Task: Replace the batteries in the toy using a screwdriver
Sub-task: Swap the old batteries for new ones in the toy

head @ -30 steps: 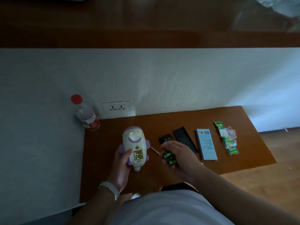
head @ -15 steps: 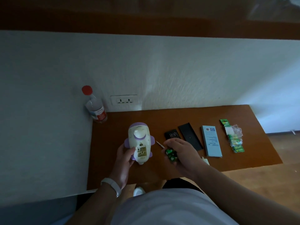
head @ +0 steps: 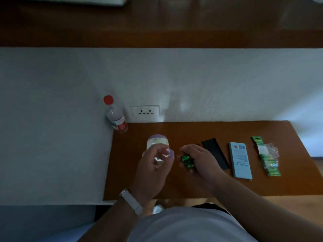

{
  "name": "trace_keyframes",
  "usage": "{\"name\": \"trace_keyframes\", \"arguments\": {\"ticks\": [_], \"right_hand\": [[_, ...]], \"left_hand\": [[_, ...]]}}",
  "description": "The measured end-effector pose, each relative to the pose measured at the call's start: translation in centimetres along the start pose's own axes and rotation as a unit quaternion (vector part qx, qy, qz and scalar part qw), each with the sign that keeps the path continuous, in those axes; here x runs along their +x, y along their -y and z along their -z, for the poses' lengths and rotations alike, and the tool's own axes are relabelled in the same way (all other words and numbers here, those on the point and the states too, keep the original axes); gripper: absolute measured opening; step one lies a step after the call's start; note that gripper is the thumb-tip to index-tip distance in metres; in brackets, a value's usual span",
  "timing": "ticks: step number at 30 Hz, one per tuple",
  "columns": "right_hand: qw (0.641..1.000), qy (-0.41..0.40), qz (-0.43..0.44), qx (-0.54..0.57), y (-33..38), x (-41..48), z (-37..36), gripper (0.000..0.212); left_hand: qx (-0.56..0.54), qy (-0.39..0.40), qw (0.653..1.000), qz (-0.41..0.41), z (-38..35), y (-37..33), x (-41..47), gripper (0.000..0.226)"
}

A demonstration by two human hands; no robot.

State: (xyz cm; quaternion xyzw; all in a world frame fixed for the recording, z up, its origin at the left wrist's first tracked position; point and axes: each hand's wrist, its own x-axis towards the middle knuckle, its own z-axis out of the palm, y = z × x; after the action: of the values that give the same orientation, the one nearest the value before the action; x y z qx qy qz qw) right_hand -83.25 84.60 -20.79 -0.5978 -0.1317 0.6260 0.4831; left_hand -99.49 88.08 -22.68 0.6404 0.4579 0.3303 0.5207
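The white and purple toy [head: 158, 142] is on the brown table [head: 192, 186], its lower half covered by my left hand [head: 153, 165]. That hand's thumb and curled fingers close around the toy's lower body, and a bright patch of the toy shows in the gap between them. Just to the right, my right hand [head: 201, 159] grips several green batteries [head: 187, 161] above the table. No screwdriver is clearly visible; the right hand hides that spot.
A black case lid [head: 215, 154], a blue box [head: 240, 159] and a torn green battery pack [head: 267, 158] lie in a row to the right. A red-capped bottle [head: 116, 117] stands at the back left corner beside a wall socket [head: 145, 111].
My left hand has shifted from the toy's left side to over its lower half, hiding the battery compartment. The right hand still holds the batteries. The camera has tilted.
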Motion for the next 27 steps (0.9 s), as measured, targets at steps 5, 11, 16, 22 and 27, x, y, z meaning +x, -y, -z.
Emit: {"name": "trace_keyframes", "arguments": {"ticks": [5, 11, 16, 22, 27], "right_hand": [[0.998, -0.011, 0.007, 0.061, 2.2, -0.3, 3.4, 0.025], [0.987, -0.091, 0.025, 0.131, 5.1, -1.6, 10.6, 0.017], [0.969, -0.118, 0.03, 0.216, 6.2, -2.8, 16.4, 0.013], [0.936, -0.126, -0.024, 0.327, 8.1, -3.3, 21.9, 0.017], [0.937, -0.084, -0.03, 0.338, 8.2, -3.5, 25.8, 0.021]], "left_hand": [[0.134, 0.085, 0.972, -0.171, -5.1, -2.7, 1.2, 0.034], [0.203, 0.117, 0.946, -0.223, -13.0, -5.3, 2.9, 0.042], [0.267, 0.152, 0.916, -0.257, -19.6, -7.0, 4.4, 0.037], [0.284, 0.158, 0.904, -0.276, -25.9, -8.5, 5.6, 0.035], [0.331, 0.176, 0.882, -0.285, -29.3, -8.6, 6.8, 0.03]]}}
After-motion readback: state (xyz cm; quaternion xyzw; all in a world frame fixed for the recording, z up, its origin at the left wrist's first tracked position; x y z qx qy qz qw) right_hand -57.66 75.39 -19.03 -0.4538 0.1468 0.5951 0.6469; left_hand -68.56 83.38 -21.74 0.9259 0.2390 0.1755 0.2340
